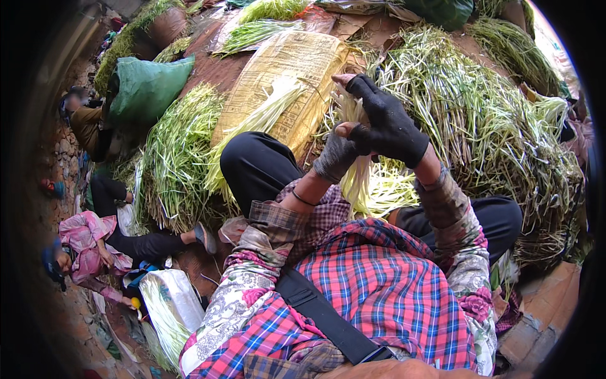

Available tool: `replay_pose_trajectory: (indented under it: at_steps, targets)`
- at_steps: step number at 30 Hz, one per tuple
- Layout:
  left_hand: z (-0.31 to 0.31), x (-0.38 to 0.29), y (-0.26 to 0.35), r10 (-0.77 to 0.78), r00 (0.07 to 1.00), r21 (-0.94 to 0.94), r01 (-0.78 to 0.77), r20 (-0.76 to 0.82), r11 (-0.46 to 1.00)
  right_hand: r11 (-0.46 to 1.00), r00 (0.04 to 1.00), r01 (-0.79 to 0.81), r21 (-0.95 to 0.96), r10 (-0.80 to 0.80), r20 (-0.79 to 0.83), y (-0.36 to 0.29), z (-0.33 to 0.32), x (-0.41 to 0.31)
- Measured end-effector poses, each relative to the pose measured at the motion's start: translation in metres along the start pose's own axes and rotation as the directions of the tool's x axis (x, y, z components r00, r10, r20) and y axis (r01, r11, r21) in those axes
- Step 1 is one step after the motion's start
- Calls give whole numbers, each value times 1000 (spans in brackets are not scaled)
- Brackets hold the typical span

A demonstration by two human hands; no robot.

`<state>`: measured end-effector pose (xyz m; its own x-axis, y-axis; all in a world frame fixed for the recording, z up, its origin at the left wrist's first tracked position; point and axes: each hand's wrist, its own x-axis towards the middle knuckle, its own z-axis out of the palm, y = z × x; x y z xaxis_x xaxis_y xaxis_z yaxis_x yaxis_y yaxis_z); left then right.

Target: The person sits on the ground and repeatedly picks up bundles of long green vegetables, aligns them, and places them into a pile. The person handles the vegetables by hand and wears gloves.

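Both hands are raised above my lap around an upright bunch of pale leafy stems (352, 108), which look like blanched chives. My left hand (337, 154), in a grey fingerless glove, grips the bunch; its fingers are mostly hidden behind the other hand. In a black fingerless glove, my right hand (390, 121) reaches over the top, thumb and fingers on either side of the stem ends. The leaves hang down between my knees. Below them lies a loose heap of yellow-green leaves (390, 189). More pale stems (279, 102) rest on a yellow woven sack (289, 57) bearing print.
A large heap of green stalks (454, 94) rises at the right. Left of the sack lies another green heap (177, 156), near a green sack (149, 87). A person in pink (94, 237) sits at left beside bundled stems (163, 308); another person (87, 121) sits farther off.
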<state>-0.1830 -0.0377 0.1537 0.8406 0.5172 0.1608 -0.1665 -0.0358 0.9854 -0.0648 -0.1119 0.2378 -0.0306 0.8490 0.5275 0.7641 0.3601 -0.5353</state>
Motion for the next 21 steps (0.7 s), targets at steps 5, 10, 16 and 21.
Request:
replay_pose_trajectory:
  at_steps: [5,10,16,21]
  targets:
    - [-34,6,27,-7,999,-566,-21,-48,824,787,968,-24,617,172,-181,20,-8,-10]
    - [-43,25,102,237,949,-584,-316,-210,748,832,980,-131,539,192,-58,23,85,-32]
    - [-57,6,105,318,897,-565,-440,-306,698,857,982,-136,497,181,-44,40,105,-36]
    - [-51,-13,96,328,851,-461,-504,-411,730,949,992,-120,292,122,11,44,83,-30]
